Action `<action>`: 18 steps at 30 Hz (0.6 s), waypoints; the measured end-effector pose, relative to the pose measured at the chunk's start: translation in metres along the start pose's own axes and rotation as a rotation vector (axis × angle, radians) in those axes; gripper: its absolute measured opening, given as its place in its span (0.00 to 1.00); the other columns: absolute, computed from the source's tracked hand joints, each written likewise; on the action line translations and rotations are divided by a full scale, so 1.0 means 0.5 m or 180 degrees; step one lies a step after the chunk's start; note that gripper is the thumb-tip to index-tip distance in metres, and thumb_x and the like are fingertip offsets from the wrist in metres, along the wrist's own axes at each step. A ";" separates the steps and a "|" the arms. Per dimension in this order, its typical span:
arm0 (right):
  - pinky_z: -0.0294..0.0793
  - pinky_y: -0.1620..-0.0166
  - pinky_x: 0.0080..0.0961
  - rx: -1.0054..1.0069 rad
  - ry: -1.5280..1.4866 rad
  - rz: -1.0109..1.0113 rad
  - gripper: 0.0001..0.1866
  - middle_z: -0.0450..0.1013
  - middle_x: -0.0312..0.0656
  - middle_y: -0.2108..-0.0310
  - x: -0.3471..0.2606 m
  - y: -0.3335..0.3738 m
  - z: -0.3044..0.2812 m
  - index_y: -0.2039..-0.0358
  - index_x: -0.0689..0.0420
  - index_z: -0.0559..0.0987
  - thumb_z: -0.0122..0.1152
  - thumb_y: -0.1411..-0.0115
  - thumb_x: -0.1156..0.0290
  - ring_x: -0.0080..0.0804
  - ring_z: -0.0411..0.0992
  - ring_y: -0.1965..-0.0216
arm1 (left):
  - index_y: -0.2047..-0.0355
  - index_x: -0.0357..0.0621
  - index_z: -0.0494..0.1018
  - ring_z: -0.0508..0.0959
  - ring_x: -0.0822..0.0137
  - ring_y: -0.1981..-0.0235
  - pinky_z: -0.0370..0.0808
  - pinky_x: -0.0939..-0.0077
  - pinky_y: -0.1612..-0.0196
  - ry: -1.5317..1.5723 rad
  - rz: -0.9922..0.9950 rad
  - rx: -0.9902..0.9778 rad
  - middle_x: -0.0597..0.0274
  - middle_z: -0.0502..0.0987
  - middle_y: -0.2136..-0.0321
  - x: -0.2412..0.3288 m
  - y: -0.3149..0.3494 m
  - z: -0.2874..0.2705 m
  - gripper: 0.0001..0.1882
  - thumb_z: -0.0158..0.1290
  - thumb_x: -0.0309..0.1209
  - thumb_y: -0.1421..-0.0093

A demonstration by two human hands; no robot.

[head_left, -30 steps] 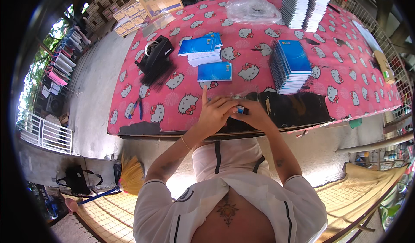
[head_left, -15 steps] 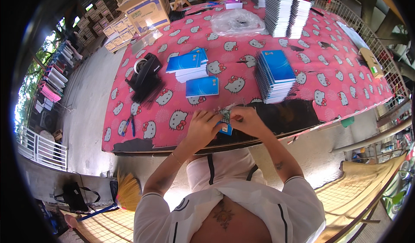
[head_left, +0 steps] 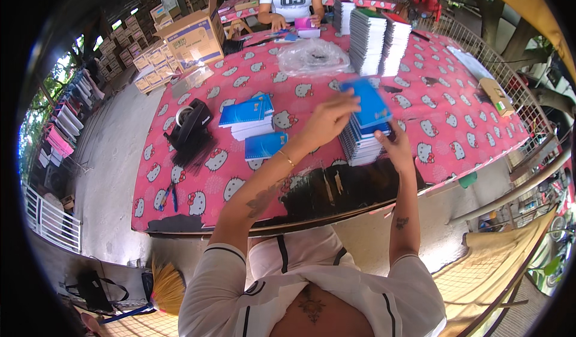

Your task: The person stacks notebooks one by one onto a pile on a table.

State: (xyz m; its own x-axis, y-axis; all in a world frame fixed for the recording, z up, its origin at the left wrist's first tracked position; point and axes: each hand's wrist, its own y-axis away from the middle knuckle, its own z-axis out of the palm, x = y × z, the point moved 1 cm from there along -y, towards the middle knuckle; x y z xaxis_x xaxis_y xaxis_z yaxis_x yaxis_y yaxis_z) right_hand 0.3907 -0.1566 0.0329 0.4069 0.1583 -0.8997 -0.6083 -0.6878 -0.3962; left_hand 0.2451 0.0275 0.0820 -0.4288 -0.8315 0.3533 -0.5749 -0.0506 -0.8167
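One pink table (head_left: 444,121). Over its right half: one left hand (head_left: 331,116), one right hand (head_left: 396,146), one blue notebook (head_left: 371,106) and, below these, one stack of blue spiral notebooks (head_left: 360,148). On its left half: one pile of blue booklets (head_left: 243,114), one separate blue booklet (head_left: 266,147), one black tape dispenser (head_left: 193,126) and one blue-and-orange hand tool (head_left: 174,198). Toward its far side: three tall stacks of books (head_left: 366,43) and one clear plastic bag (head_left: 312,57). Beyond its far edge: one co-worker (head_left: 292,0). By its far-left corner: one large open carton (head_left: 195,43). Below its near-left corner: one broom (head_left: 167,288) and one black bag (head_left: 94,290).

Blue notebook (head_left: 370,103), closed, over notebook stack (head_left: 362,151)
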 end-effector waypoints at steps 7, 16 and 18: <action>0.69 0.43 0.24 -0.0316 -0.0650 0.0164 0.38 0.72 0.48 0.44 0.029 -0.008 -0.005 0.34 0.68 0.63 0.69 0.41 0.71 0.27 0.70 0.46 | 0.61 0.39 0.79 0.76 0.51 0.43 0.78 0.62 0.55 0.0386 -0.0248 -0.0522 0.51 0.81 0.56 -0.044 0.026 0.020 0.12 0.52 0.16 0.45; 0.65 0.40 0.30 0.1241 0.0152 -0.0906 0.26 0.68 0.49 0.42 -0.043 0.123 -0.060 0.40 0.63 0.71 0.62 0.36 0.67 0.34 0.69 0.43 | 0.54 0.41 0.77 0.80 0.52 0.55 0.79 0.65 0.54 -0.0959 -0.1116 -0.0927 0.53 0.80 0.59 -0.013 0.203 -0.178 0.15 0.57 0.22 0.42; 0.68 0.42 0.29 0.1129 -0.0145 -0.1005 0.21 0.72 0.47 0.47 -0.071 0.144 -0.034 0.44 0.64 0.74 0.61 0.36 0.69 0.33 0.71 0.46 | 0.54 0.41 0.77 0.81 0.51 0.60 0.80 0.64 0.57 -0.1600 -0.1019 -0.1096 0.53 0.80 0.61 -0.035 0.314 -0.233 0.14 0.58 0.24 0.42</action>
State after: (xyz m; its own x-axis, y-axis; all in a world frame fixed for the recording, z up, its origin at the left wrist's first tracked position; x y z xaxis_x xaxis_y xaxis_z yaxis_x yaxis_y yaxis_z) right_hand 0.3438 -0.2236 0.0395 0.5839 0.3570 -0.7291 -0.6580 -0.3178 -0.6826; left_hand 0.0812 0.0987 0.0009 0.1267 -0.9648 0.2305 -0.8437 -0.2270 -0.4864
